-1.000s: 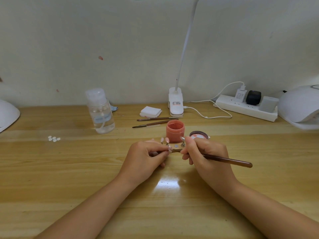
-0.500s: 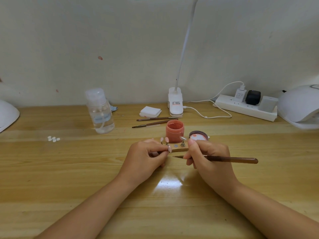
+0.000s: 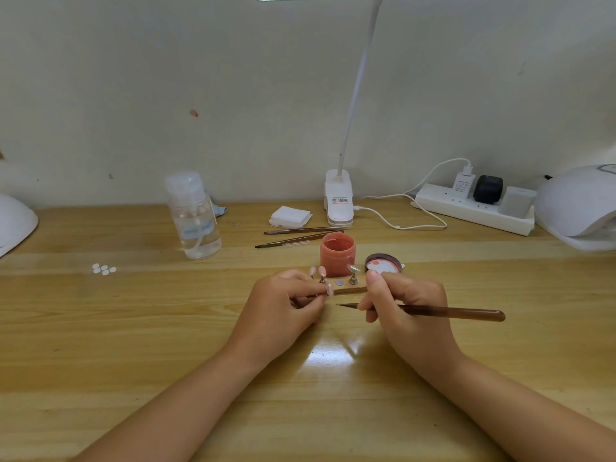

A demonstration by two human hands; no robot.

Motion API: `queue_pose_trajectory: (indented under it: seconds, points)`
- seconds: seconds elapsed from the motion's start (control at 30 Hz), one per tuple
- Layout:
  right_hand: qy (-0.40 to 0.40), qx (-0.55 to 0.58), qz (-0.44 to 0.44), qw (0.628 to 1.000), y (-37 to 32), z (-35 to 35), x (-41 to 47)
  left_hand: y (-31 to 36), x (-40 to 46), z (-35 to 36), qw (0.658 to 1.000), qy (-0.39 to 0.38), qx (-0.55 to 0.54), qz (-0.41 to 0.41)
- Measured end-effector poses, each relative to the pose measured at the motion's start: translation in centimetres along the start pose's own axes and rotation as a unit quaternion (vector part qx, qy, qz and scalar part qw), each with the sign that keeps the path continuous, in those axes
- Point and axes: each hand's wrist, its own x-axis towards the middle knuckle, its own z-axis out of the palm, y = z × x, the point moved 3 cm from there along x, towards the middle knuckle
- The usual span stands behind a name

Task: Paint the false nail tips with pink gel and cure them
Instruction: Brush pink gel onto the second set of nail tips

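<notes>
While the left hand (image 3: pixel 286 305) pinches a pink false nail tip on a small stand (image 3: pixel 329 290), the right hand (image 3: pixel 405 303) grips a thin brown wooden-handled brush (image 3: pixel 443 311), bristles pointing left, just below the tip; open pink gel jar (image 3: pixel 337 254) behind both hands.

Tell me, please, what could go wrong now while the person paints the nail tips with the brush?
1. The open pink gel jar stands just behind the nail stand; a hand lifting away could tip it.
2. The left hand pinches a nail tip near its painted face, so a finger may smear the gel.
3. The right hand holds the brush low over the table; its tip could mark the wood.
</notes>
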Motion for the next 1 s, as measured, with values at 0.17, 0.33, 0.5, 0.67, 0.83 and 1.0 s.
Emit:
queue_pose_trajectory:
  seconds: [0.17,0.33,0.5,0.67,0.83,1.0]
  points:
    - [-0.002,-0.011,0.003,1.000,0.09,0.20,0.25,0.18,-0.13,0.04,0.999,0.008,0.031,0.037]
    - [-0.014,-0.005,0.011,1.000,0.32,0.16,0.01,0.15,-0.08,0.00,0.999,0.008,0.033,0.032]
    - [0.009,0.022,0.004,1.000,0.18,-0.02,0.10,0.30,-0.12,-0.02,0.999,0.007,0.037,0.029]
    - [-0.004,-0.002,0.031,1.000,0.53,0.36,0.31,0.40,-0.10,-0.04,0.999,0.006,0.039,0.027]
    - [-0.019,-0.010,0.010,1.000,0.24,0.14,0.03,0.43,-0.10,-0.04,0.999,0.002,0.038,0.022]
    - [0.003,0.004,0.000,1.000,0.13,0.03,0.06,0.40,-0.17,-0.07,0.999,0.004,0.033,0.017]
